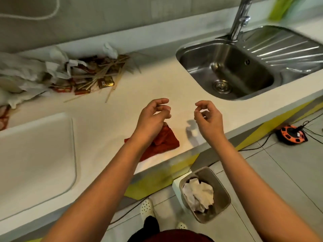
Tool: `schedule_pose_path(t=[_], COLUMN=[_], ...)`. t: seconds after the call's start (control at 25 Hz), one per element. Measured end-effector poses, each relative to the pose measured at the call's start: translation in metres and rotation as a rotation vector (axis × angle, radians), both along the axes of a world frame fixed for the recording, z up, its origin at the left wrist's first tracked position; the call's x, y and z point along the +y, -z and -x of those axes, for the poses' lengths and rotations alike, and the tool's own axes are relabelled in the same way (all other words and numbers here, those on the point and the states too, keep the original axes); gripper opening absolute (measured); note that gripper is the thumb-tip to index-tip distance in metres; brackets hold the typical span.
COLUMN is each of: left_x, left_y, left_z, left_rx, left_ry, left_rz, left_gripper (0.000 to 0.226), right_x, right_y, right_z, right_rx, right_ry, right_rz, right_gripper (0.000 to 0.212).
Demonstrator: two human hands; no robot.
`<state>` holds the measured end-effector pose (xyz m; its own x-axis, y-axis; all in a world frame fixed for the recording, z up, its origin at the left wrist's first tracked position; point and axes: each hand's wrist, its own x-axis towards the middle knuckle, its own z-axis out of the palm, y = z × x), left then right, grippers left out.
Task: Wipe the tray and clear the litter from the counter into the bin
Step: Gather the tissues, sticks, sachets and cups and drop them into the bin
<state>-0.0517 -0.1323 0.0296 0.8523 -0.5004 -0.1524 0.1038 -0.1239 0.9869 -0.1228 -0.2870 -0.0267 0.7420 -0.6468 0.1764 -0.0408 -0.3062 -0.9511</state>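
Observation:
A white tray (35,154) lies on the counter at the left. A red cloth (166,140) lies crumpled near the counter's front edge, partly under my left wrist. A litter pile (83,74) of crumpled paper, wooden sticks and red-gold wrappers sits at the back left. On the floor below stands a grey bin (222,191) holding crumpled paper. My left hand (153,116) hovers above the cloth, fingers loosely curled, holding nothing. My right hand (208,117) hovers beside it over the bare counter, fingers curled and empty.
A steel sink (232,70) with a tap (239,20) and a ribbed drainboard is set into the counter at the right. An orange cable reel (291,134) and black cables lie on the tiled floor. My white shoes show below.

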Motion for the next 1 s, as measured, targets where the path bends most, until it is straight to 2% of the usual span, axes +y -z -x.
schedule_pose_path(t=[0.16,0.48,0.68,0.8,1.0], left_x=[0.042,0.113,0.131,0.13,0.114], left_y=[-0.012,0.005,0.012,0.015,0.025], left_z=[-0.058,-0.149,-0.204,-0.235,-0.275], left_rx=[-0.058,-0.04,-0.014,-0.027,-0.164], left_ry=[-0.157,-0.349,-0.389,-0.4,-0.391], left_rz=[0.025,-0.019,-0.071,-0.114,-0.23], left_gripper=[0.027,0.024,0.024,0.025,0.019], right_x=[0.027,0.077,0.093,0.092,0.078], right_y=[-0.011,-0.015,-0.011,-0.008,-0.004], right_z=[-0.061,-0.156,-0.191,-0.213,-0.261], right_rx=[0.058,0.255,0.359,0.411,0.527], right_ry=[-0.059,-0.203,-0.217,-0.208,-0.164], right_rz=[0.091,0.178,0.135,0.178,0.295], right_gripper=[0.023,0.022,0.022,0.023,0.032])
